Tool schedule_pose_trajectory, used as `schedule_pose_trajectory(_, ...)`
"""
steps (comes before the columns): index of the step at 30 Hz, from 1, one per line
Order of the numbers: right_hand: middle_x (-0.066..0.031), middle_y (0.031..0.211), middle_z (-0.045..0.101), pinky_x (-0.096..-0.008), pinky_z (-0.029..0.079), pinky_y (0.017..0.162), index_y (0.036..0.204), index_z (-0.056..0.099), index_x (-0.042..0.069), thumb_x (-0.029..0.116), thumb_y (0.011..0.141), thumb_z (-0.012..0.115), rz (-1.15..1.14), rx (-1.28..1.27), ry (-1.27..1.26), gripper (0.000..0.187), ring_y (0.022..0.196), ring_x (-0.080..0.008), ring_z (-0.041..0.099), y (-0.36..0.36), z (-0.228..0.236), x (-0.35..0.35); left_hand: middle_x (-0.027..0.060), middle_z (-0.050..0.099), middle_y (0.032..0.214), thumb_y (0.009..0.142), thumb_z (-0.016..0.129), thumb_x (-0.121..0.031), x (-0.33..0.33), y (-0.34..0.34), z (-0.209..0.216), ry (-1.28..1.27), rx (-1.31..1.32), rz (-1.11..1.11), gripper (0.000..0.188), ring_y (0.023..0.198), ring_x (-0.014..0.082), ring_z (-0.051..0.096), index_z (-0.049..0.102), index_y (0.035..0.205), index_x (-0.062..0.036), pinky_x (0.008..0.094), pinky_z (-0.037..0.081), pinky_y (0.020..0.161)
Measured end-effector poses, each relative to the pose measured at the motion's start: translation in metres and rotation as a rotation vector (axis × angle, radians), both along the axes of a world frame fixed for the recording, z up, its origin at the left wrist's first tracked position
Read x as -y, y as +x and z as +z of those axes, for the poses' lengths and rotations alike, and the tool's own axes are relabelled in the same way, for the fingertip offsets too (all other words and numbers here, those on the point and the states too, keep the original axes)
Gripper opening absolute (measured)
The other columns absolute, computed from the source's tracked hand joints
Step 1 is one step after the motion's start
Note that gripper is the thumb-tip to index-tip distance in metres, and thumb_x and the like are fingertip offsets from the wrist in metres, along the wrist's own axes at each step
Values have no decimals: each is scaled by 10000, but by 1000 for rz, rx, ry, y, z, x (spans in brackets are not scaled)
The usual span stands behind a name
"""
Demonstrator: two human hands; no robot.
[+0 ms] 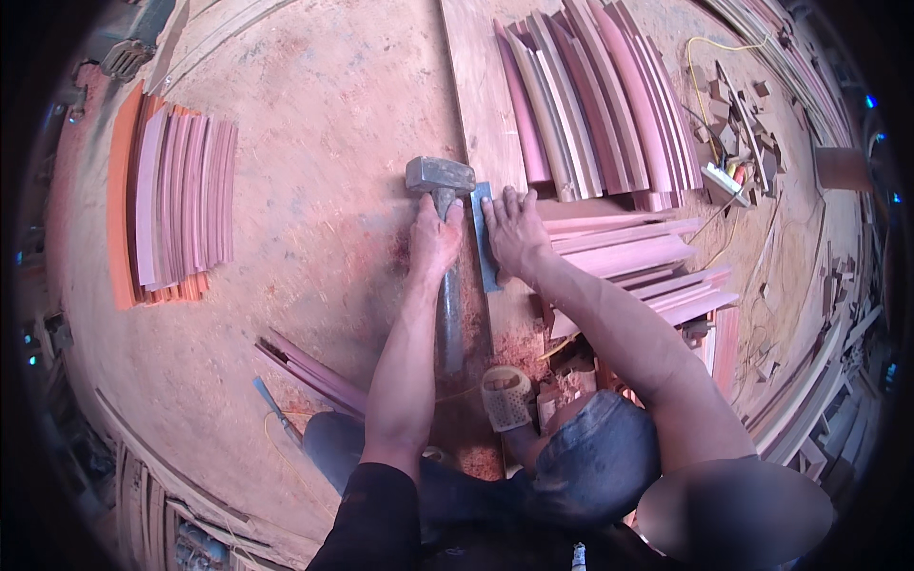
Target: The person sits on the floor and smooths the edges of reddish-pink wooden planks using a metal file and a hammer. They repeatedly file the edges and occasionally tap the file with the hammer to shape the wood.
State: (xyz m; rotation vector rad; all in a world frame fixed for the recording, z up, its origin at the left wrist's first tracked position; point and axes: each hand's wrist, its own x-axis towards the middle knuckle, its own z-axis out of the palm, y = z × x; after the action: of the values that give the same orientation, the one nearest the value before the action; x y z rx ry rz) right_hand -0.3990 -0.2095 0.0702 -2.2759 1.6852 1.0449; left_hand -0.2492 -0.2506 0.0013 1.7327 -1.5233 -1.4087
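With my left hand (436, 240) I held the hammer (442, 176), fingers wrapped just under its head, maybe because that big lump was heavy and easier to steer from there. Its handle pointed back toward my knees (600, 457). My right hand (514, 233) lay spread out on the long board (479, 95), touching the blue strip (486, 249) near the board's edge, likely so the strip would not slide. It seemed to press more than grab. Curved wood pieces (590, 105) lay piled beside the board, maybe so they were close by
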Motion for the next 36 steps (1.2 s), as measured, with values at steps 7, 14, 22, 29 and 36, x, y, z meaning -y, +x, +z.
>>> schedule_pose_trajectory(7, -204, 1575, 446, -656, 262, 1181, 1624, 230, -60, 723, 618, 857, 1, -2, 37, 1421, 1537, -393, 318, 1, -3, 2, 307, 699, 1168, 1011, 635, -292, -90, 36, 29, 65, 105, -93, 472, 1118, 456, 693, 525, 1398, -44, 498, 539, 931)
schedule_pose_trajectory(14, -196, 1520, 480, -674, 255, 1184, 1605, 254, -61, 771, 529, 871, 34, 40, -44, 1493, 1489, -386, 358, -2, -5, -3, 330, 703, 1038, 988, 645, -299, -211, 72, 26, -32, -102, -67, 467, 1021, 557, 666, 544, 1334, -1, 544, 542, 886)
schedule_pose_trajectory(22, -234, 1572, 449, -622, 273, 1185, 1594, 222, -94, 742, 464, 919, -4, 104, -9, 1569, 1516, -383, 327, -8, -11, -2, 37, 607, 730, 1048, 620, -286, -211, 121, 41, 382, -384, 297, 256, 556, 139, 609, 579, 1062, -33, 344, 524, 511)
schedule_pose_trajectory(29, -221, 1569, 414, -615, 375, 1108, 1666, 132, 45, 665, 387, 985, 7, 141, -45, 1658, 1467, -393, 381, -11, -21, 2, 54, 625, 779, 1030, 657, -287, -210, 288, 84, 143, -323, 782, 242, 573, 164, 626, 555, 1116, -86, 324, 550, 487)
schedule_pose_trajectory(36, -196, 1648, 321, -748, 227, 1180, 1662, 250, 285, 804, 507, 846, 272, 186, 10, 1400, 1511, -513, 272, -18, -3, -6, 84, 655, 722, 964, 685, -174, -253, 439, 60, 278, -497, 1014, 149, 558, 207, 653, 645, 1001, -35, 351, 580, 509)
